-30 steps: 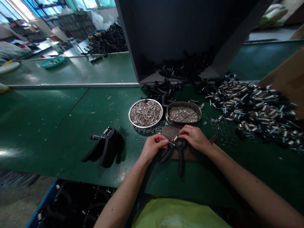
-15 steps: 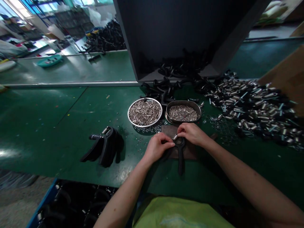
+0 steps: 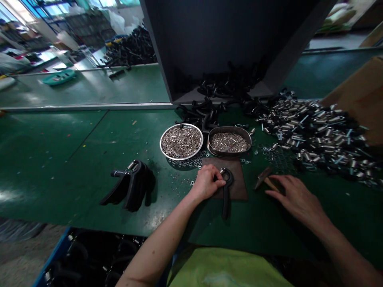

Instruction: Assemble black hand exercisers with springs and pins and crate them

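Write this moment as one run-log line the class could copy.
left hand: holds black handgrip over brown plate | right hand: at hammer, hold unclear | handgrip stack: on green table, left

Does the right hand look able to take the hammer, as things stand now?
Probably yes: the right hand is at the wooden handle of the hammer, and nothing visible blocks the way.

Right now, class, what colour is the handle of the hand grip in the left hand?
The handle is black, best seen in the head view.
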A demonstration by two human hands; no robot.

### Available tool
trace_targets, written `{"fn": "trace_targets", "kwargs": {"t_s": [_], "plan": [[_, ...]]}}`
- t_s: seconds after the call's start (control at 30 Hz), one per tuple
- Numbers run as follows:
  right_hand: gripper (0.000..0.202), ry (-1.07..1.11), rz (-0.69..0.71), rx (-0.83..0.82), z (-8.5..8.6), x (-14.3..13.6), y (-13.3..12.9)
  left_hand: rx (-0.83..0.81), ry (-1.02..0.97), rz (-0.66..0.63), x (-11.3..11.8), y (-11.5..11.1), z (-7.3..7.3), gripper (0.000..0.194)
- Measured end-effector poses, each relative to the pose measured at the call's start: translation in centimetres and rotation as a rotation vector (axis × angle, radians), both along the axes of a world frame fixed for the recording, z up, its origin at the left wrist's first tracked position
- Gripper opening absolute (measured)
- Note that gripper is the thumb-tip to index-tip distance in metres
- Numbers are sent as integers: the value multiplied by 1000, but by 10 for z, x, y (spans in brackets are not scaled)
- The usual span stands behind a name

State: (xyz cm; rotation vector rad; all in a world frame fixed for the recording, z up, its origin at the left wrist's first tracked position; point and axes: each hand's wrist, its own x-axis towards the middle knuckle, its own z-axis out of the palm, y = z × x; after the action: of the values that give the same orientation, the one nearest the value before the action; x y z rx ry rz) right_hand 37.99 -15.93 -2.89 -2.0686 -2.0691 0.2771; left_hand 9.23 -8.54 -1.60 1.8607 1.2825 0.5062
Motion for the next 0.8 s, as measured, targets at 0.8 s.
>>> {"fn": "trace_targets", "kwargs": {"t_s": [0.8], "plan": [[41,424,120,182,50,-74,8,-98,-4,9,0,8,-1,16]]}}
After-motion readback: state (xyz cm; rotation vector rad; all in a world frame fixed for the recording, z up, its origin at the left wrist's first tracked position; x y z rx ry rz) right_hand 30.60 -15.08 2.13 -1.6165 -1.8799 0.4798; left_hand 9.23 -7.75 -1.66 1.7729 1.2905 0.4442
